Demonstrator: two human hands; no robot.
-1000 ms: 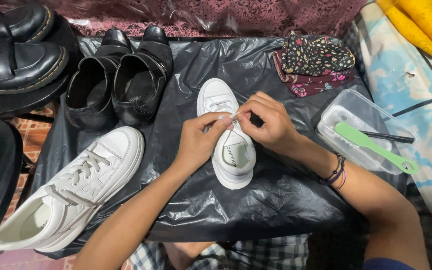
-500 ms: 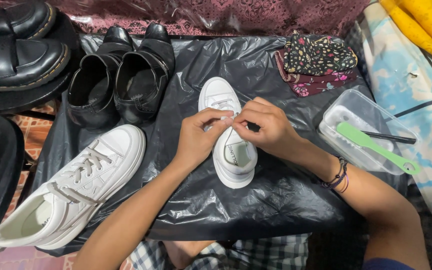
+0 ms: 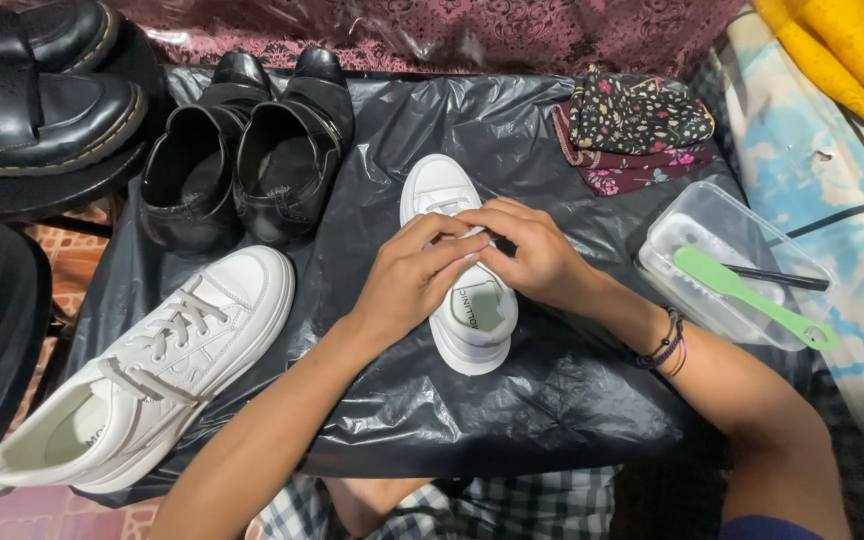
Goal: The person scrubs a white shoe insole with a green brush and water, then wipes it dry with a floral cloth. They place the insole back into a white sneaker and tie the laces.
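A white sneaker (image 3: 460, 318) stands toe-away on a black plastic sheet (image 3: 472, 420) in the middle of the view. Both hands are over its lacing area. My left hand (image 3: 414, 280) has its fingers pinched on a white lace at the sneaker's tongue. My right hand (image 3: 532, 255) meets it from the right, fingertips also closed on the lace. The eyelets under the hands are hidden. The sneaker's toe cap (image 3: 439, 183) and heel opening show.
A second white sneaker (image 3: 142, 370) lies laced at the lower left. A pair of black shoes (image 3: 247, 150) stands behind it, more black shoes (image 3: 32, 90) at far left. A clear tub (image 3: 722, 265) with a green brush (image 3: 747, 293) sits right. Floral fabric (image 3: 637, 125) lies behind.
Both hands have shifted slightly up the sneaker toward the toe and closed together over the laces. The sneaker has stayed in place.
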